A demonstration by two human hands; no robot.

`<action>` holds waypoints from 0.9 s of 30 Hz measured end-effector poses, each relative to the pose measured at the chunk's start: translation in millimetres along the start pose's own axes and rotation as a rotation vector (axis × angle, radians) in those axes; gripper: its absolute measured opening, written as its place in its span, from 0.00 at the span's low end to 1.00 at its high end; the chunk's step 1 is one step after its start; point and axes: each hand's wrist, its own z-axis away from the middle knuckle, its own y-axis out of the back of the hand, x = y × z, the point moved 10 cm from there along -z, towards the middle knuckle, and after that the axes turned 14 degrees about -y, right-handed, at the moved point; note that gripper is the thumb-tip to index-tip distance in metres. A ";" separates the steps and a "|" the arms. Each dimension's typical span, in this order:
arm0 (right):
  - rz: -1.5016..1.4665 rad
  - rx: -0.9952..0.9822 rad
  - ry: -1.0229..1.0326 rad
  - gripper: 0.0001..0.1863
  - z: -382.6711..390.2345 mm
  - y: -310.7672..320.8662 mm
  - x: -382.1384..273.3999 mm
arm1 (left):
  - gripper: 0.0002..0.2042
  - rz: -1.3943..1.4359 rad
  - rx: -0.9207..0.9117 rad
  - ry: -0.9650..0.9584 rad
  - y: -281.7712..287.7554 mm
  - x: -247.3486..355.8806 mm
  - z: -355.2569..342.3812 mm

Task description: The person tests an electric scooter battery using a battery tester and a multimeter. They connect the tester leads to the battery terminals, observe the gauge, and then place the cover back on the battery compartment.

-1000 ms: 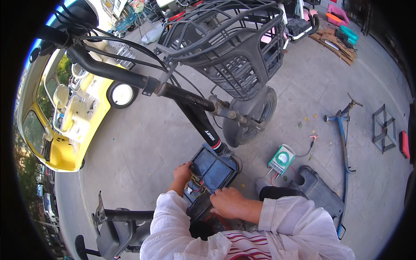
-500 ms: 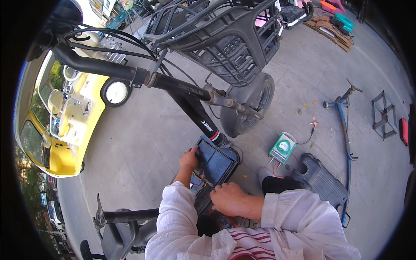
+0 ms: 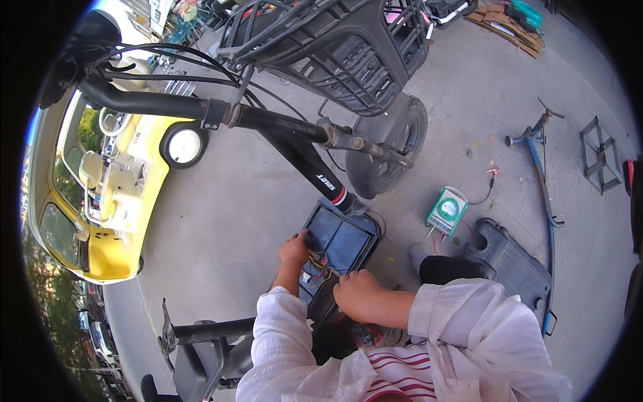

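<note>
White cotton sleeves (image 3: pixel 276 320) at six o'clock, clock centred on the hands. Left hand (image 3: pixel 293 249): fingers bent together at the ten-o'clock edge of the dark blue compartment (image 3: pixel 345 231), likely steadying it; grip unclear. Right hand (image 3: pixel 362 296): curled at the near right edge, fingertips hidden, can't tell what it pinches. Compartment lies ahead at twelve, coloured wires (image 3: pixel 315 273) exposed between the hands, probably so both can reach. Grey cover (image 3: pixel 512 258) on the ground at three, likely set aside for access. Green-and-white meter (image 3: pixel 448 209) at two, presumably kept within reach. Black steering tube (image 3: pixel 295 157) toward eleven: pale brand lettering by a red-white band, stamped characters higher up. Meter dial too small to read. Yellow vehicle (image 3: pixel 114 258) farther off, nine to ten, small dark markings.
</note>
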 end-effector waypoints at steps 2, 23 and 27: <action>0.008 -0.038 -0.004 0.20 6.7 -7.4 0.9 | 0.29 -0.016 0.023 -0.042 1.5 16.4 -3.1; 0.043 -0.063 -0.034 0.18 0.5 -12.0 3.0 | 0.27 -0.599 -0.204 -0.244 -3.0 6.6 -3.8; 0.046 -0.072 -0.023 0.18 3.4 -10.4 -1.9 | 0.26 -0.685 -0.117 -0.309 -5.1 6.2 11.1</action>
